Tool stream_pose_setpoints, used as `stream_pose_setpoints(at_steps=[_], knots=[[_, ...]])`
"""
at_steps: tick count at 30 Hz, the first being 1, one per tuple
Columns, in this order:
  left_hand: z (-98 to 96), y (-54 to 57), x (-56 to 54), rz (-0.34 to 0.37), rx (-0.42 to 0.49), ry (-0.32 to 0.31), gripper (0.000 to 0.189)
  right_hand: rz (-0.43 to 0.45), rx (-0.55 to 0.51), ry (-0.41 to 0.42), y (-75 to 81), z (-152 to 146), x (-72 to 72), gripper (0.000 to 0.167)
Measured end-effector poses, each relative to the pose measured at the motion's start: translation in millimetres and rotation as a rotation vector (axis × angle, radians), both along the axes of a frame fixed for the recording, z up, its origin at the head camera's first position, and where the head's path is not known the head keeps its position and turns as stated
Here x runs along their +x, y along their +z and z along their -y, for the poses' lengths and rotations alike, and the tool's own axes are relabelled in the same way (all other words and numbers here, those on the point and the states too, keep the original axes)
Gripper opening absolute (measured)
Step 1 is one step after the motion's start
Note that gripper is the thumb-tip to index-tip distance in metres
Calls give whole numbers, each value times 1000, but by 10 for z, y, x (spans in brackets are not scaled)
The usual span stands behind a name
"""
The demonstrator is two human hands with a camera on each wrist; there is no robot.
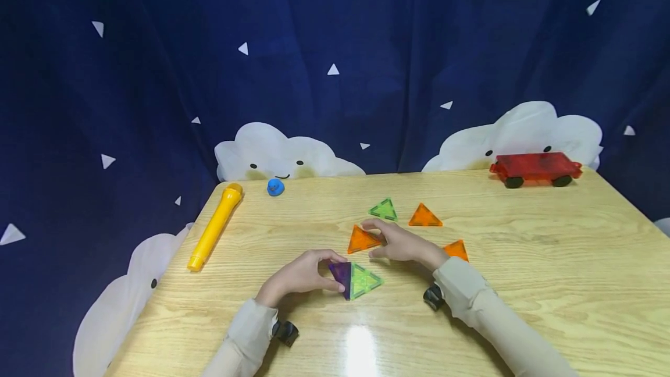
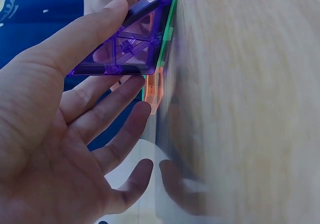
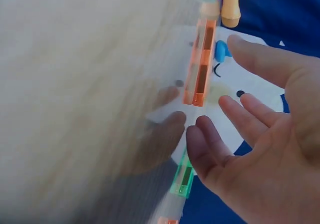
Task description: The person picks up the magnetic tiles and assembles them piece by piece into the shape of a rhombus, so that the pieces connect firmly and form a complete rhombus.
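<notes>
My left hand (image 1: 306, 272) pinches a purple triangular magnetic tile (image 1: 341, 275), thumb at its near corner and fingers at its far one. In the left wrist view the purple tile (image 2: 134, 46) looks tilted up from the table. Its right edge meets a light green triangular tile (image 1: 364, 281). Beyond these, an orange triangular tile (image 1: 361, 240) lies on the table with my right hand (image 1: 400, 241) just to its right. The right wrist view shows the fingers of that hand spread, with space between them and the orange tile (image 3: 200, 66).
Another green triangle (image 1: 384, 209) and an orange one (image 1: 425, 216) lie farther back. One more orange tile (image 1: 458, 249) is partly hidden by my right wrist. A yellow microphone-shaped toy (image 1: 216, 228), a small blue duck (image 1: 275, 187) and a red toy car (image 1: 536, 167) lie toward the table's edges.
</notes>
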State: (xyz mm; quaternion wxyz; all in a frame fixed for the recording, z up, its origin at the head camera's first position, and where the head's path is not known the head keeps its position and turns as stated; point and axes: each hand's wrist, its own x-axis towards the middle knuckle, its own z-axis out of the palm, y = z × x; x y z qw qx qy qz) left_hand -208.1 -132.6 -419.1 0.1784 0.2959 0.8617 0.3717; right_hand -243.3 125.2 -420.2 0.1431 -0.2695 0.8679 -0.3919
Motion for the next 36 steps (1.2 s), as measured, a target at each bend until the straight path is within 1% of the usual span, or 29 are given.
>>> stream_pose_setpoints(at_steps=[5, 9, 12, 13, 16, 19, 25, 28, 32, 36], knots=[[2, -4, -2, -4, 0, -5, 49, 24, 18, -19, -25, 104, -141, 69], [-2, -1, -3, -9, 1, -7, 49, 43, 30, -30, -27, 184, -204, 71], [-6, 3, 0, -5, 1, -3, 49, 47, 60, -38, -17, 227, -229, 69], [-8, 2, 1, -3, 1, -2, 49, 56, 69, -49, -11, 236, -232, 68], [-10, 0, 5, 5, 2, 0, 49, 38, 112, -60, 3, 248, -232, 65], [-5, -5, 4, 6, 6, -4, 49, 25, 131, -67, 11, 246, -224, 65], [1, -5, 2, -2, 4, -6, 49, 2, 125, -62, 17, 213, -203, 61], [1, -5, 6, -1, -4, -2, 50, -27, 130, -65, 12, 195, -189, 61], [0, -4, 8, -2, -3, 4, 50, -77, 122, -84, 2, 181, -168, 64], [-3, -2, 10, 2, 1, 7, 50, -94, 120, -108, -3, 169, -149, 68]])
